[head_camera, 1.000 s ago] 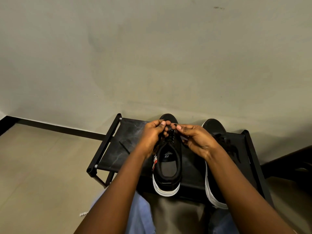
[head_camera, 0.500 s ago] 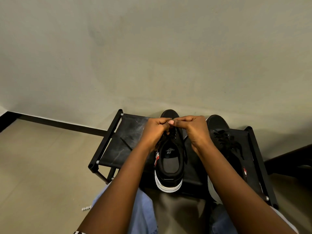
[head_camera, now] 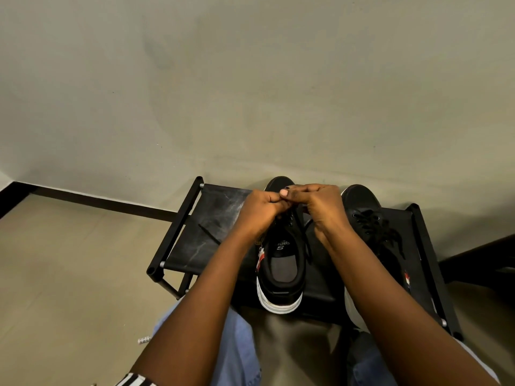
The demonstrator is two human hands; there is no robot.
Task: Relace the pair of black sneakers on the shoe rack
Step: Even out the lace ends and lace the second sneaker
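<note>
1. A black sneaker (head_camera: pixel 280 263) with a white sole is seen standing on the fabric top of the black shoe rack (head_camera: pixel 206 232), heel toward the person and toe toward the wall. Its grey insole and a printed tongue label are exposed, and a red and white tag is shown on its left side.
2. The second sneaker (head_camera: pixel 367 215) is placed just beside it on the right of the same shelf (its black lacing is already threaded across the eyelets), and its rear half is covered by the right forearm.
3. The left hand (head_camera: pixel 259 213) is held curled over the upper eyelets of the first sneaker, and the right hand (head_camera: pixel 320 207) is curled likewise, the fingertips of both being pressed together above the toe end.
4. A thin black lace (head_camera: pixel 307 243) is seen trailing from under the right hand down the sneaker's right edge. It appears to be pinched by both hands, though the grip itself is hidden behind the fingers.
5. Compared with a second ago, the right hand has been raised and closed up. Its fingers, then stretched toward the left hand, are now tucked in, and the two hands have been brought into contact.
6. Both sneakers are found unmoved on the rack.
</note>
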